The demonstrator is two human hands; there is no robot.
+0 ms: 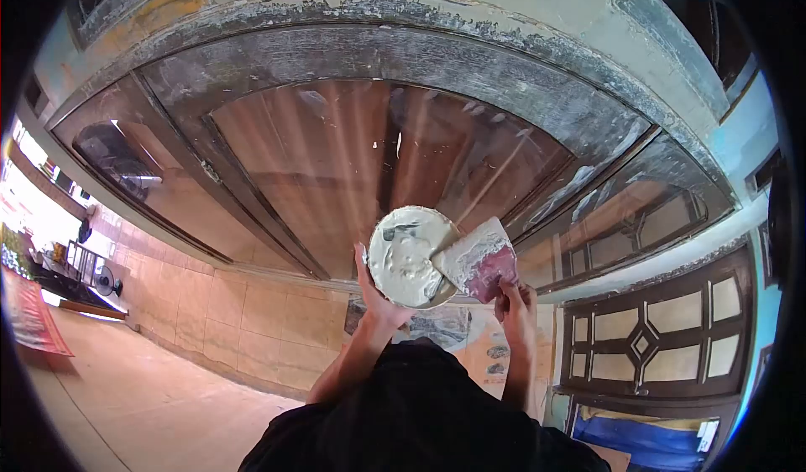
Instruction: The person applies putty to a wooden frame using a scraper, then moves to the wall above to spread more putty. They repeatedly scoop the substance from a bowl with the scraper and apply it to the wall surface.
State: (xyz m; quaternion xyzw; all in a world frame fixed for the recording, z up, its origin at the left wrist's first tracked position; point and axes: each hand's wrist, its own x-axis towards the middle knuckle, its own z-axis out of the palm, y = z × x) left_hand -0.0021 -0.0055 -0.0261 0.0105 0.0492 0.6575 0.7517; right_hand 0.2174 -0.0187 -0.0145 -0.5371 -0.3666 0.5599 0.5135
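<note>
My left hand (382,302) supports a round tub (374,276) from below and along its left side, close in front of my body. Thick white paste (410,252) fills it, with a dark grey patch near the upper left. In the fingers of my right hand (515,306) is a flat pinkish putty spreader (480,264), wider than it is long at the handle end and coated with white paste. Its left edge dips into the paste at the right side of the tub. Both hands are closed around what they hold.
Ahead stands a large dark wooden frame (579,107) with brown glossy panels and whitish smears. A tiled surface (227,312) runs below left, with a fan (107,281) farther off. A panelled wooden piece (655,338) and blue cloth-like material (642,443) are at right.
</note>
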